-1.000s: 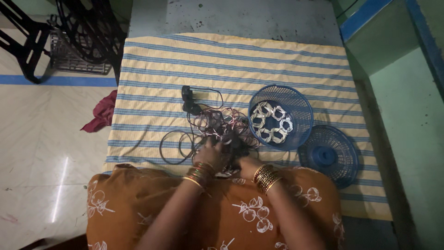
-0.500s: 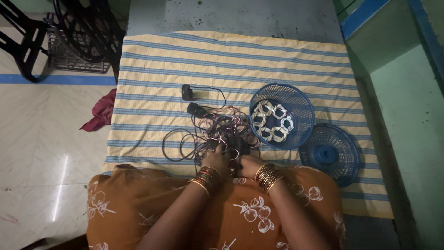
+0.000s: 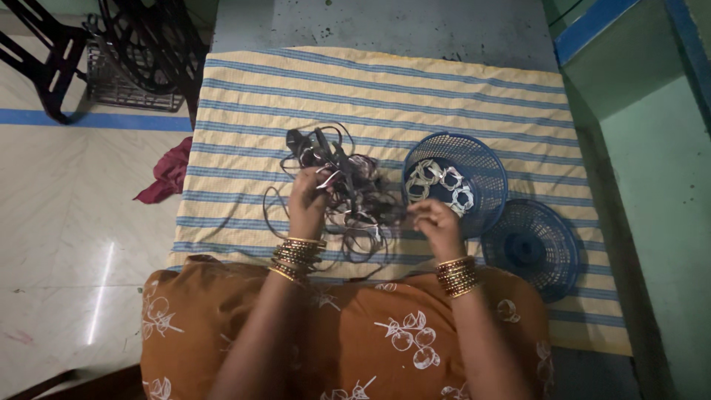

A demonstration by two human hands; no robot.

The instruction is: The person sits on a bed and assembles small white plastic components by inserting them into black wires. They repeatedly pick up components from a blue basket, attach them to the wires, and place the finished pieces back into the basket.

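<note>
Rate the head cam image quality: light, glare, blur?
Head view: dim overall, with a glare streak on the tiled floor at lower left. The left hand and right hand are slightly soft as they hold the tangle of cables. The blue basket and striped cloth stay readable, but the dark frame at top left loses detail.

Striped cloth (image 3: 385, 81) under tangled cables (image 3: 348, 189), two blue baskets (image 3: 489, 174).

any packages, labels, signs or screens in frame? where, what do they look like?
None in view. Closest to containers: a round blue mesh basket holding coiled pale cables, right of the tangled cable pile, and a second blue mesh basket, empty, nearer the right hand. No labels visible.
</note>
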